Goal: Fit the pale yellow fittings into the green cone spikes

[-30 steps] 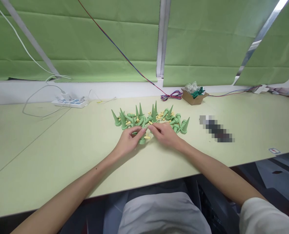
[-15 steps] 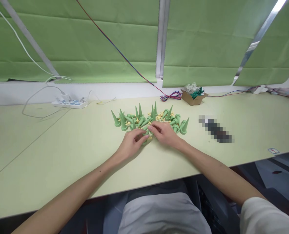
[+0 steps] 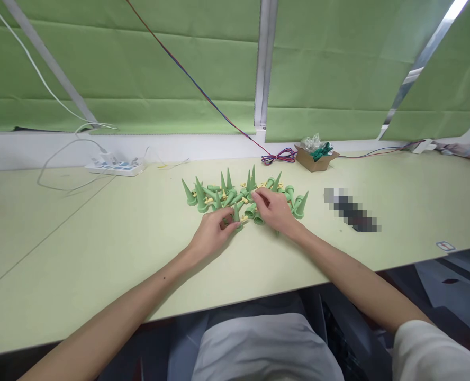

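A cluster of green plastic cone-shaped spikes [image 3: 201,198] lies on the table, some standing point up and others on their sides. Small yellow plastic pieces [image 3: 245,218] are scattered among them. My left hand [image 3: 213,228] is closed at the near side of the cluster, thumb and fingers around an upright green spike [image 3: 237,214]. Over the right half of the cluster is my right hand [image 3: 274,210], its thumb and forefinger brought together beside standing spikes. Whatever is between those fingertips, if anything, is too small to make out.
At the back stand a small cardboard box [image 3: 313,163] with clear and green plastic in it and a coil of red and blue wire [image 3: 278,156]. A white power strip [image 3: 116,168] with cables is at back left. A pixelated dark object [image 3: 354,212] lies at right.
My right hand has moved right and slightly up, away from my left hand, uncovering the upright spike at my left fingers. My left hand has stayed nearly in place.
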Tool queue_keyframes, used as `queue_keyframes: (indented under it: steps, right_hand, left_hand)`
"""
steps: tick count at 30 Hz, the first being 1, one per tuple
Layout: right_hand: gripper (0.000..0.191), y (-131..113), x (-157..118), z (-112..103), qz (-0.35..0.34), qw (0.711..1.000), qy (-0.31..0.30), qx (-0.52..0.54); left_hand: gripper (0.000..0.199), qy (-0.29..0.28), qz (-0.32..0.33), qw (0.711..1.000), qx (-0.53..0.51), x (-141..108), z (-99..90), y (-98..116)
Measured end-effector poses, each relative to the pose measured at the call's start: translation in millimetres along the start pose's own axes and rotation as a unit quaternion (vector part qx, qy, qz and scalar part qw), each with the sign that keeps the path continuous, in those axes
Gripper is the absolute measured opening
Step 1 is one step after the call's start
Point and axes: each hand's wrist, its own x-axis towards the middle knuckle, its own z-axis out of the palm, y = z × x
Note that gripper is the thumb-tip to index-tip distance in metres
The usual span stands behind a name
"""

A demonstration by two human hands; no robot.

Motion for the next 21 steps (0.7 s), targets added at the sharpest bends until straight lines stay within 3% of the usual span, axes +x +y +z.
queue_keyframes:
  steps: [5, 10, 13, 17, 21]
  right_hand:
    - [0.02, 6.5, 2.0, 1.3, 0.011, 0.999, 0.008, -0.039]
    - [0.018, 7.7, 4.5, -1.3, 0.018, 0.998, -0.002, -0.054]
    - [0.019, 10.4, 6.4, -3.6, 0.007, 0.999, 0.001, -0.053]
    - [0.017, 16.4, 9.9, -7.8, 0.009, 0.997, 0.004, -0.077]
    - [0.021, 23.2, 13.4, -12.7, 0.039, 0.993, -0.02, -0.106]
  left_hand:
    - [0.023, 0.001, 0.01, 1.0, 0.011, 0.4, 0.8, -1.9]
    - [0.015, 0.004, 0.004, 1.0, -0.003, 0.1, 1.4, -1.8]
    - [0.022, 0.01, -0.012, 1.0, -0.022, -1.1, 0.5, 1.2]
    - [0.025, 0.049, -0.03, 0.998, -0.039, -3.4, -1.9, 8.0]
    - [0.023, 0.086, 0.004, 0.995, -0.043, -4.3, -3.5, 10.5]
